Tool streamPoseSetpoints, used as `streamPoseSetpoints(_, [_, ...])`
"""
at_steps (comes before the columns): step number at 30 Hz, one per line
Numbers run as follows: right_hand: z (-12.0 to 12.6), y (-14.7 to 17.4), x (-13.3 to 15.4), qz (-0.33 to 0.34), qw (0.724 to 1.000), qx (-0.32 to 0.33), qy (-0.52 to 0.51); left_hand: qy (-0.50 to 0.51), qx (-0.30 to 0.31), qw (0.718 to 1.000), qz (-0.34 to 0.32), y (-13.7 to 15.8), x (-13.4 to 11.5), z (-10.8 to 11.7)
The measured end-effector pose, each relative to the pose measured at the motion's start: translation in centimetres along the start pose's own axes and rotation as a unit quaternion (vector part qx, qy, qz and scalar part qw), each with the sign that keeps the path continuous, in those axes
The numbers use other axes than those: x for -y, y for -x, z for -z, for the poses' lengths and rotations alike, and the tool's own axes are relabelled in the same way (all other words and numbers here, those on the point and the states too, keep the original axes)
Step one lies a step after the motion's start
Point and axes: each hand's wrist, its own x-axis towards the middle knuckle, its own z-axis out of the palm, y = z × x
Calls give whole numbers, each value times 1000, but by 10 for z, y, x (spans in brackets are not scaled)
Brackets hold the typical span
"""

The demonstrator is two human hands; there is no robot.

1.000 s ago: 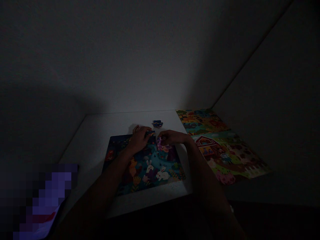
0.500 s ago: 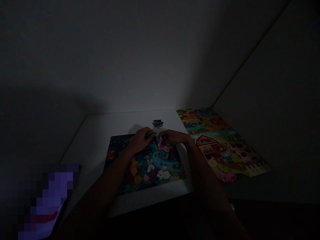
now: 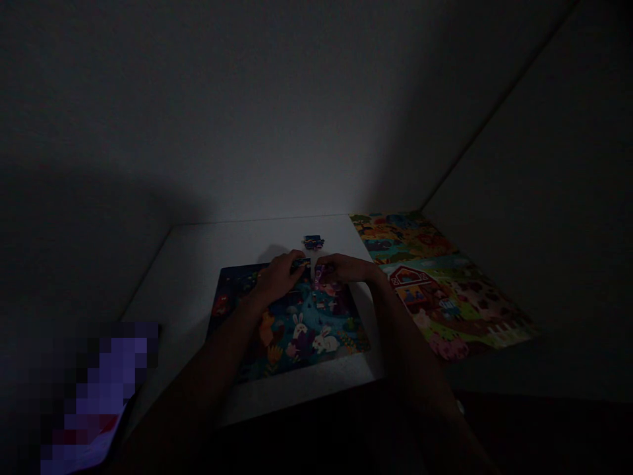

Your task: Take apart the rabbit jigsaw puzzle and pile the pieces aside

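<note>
A dark-blue jigsaw puzzle (image 3: pixel 311 310) with white rabbits and other animals lies on the white table. At its far edge, my left hand (image 3: pixel 281 276) has curled fingers around a dark puzzle piece (image 3: pixel 302 262). Just to the right, my right hand (image 3: pixel 343 268) pinches a purple puzzle piece (image 3: pixel 319 275) at the puzzle's upper right part. A narrow pale gap shows between the two pieces. My fingers partly cover both pieces, and the dim light hides fine detail. Beyond my hands sit loose puzzle pieces (image 3: pixel 313 242), apparently stacked.
To the right lie a farm picture (image 3: pixel 445 307) with a red barn and, behind it, a wild-animal picture (image 3: pixel 403 237). A lit screen (image 3: pixel 106 402), partly blurred out, is at the lower left. A wall (image 3: pixel 257 132) rises behind the white table (image 3: pixel 198 244).
Both hands stay at the puzzle's far edge with almost no movement. The right fingers have shifted slightly on the purple piece. The whole view has moved a little.
</note>
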Motion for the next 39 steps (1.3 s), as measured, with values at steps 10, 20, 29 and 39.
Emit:
streamPoseSetpoints(10, [1, 0, 4, -22, 999, -9, 30, -86, 18, 995, -36, 1, 2, 0])
streamPoseSetpoints(20, [4, -1, 2, 47, 998, -41, 14, -15, -4, 1000, 10, 4, 0, 1])
streamPoseSetpoints(29, [3, -9, -6, 68, 990, -123, -28, -61, -36, 994, -78, 3, -15, 9])
streamPoseSetpoints(39, [1, -13, -11, 63, 985, -130, -91, -52, -17, 998, -35, 4, -8, 4])
